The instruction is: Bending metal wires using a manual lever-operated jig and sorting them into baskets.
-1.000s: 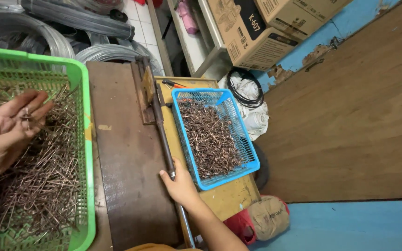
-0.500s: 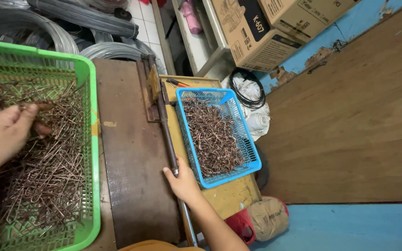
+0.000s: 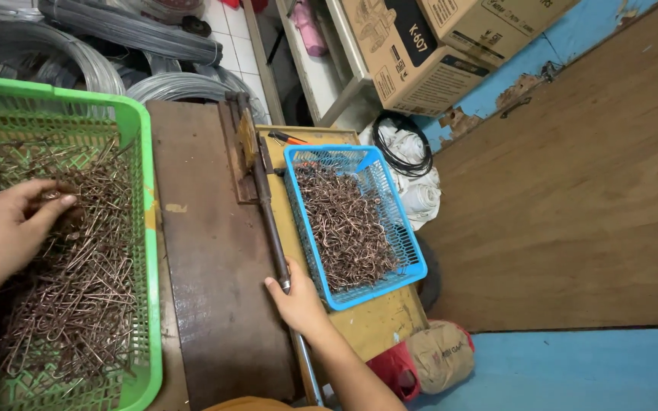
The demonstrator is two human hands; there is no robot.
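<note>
— What sits around the wooden bench (image 3: 215,304), and does anything block the way?

— Two baskets flank it. A green basket (image 3: 145,228) rests on the bench's left edge, heaped with bent copper-coloured wire pieces (image 3: 78,289). A blue basket (image 3: 359,221) stands on a yellow board (image 3: 378,323) off the right edge, holding a darker heap of hooked pieces (image 3: 348,228). Beyond the far edge lie coils of grey wire (image 3: 116,46); further right, two cardboard boxes (image 3: 420,53), a black cable loop (image 3: 405,144) on white cloth, and a red-and-tan bag (image 3: 428,358) near the board's near corner. A long metal lever (image 3: 268,221) runs along the bench's right edge, between the bench top and the blue basket.

— Counts?

— Two baskets, two boxes, one lever, one bag. The wire pieces are too many and too tangled to count.

— And the hands?

— The left hand (image 3: 5,228) lies inside the green basket near its left side, fingers curled down into the wire pieces, thumb touching them; whether it actually pinches one, I cannot tell. The right hand (image 3: 298,301) wraps around the lever's lower part, close by the blue basket's near-left corner.

— So the wire pieces?

— Directly under and in front of the left hand, well apart from the right.
</note>
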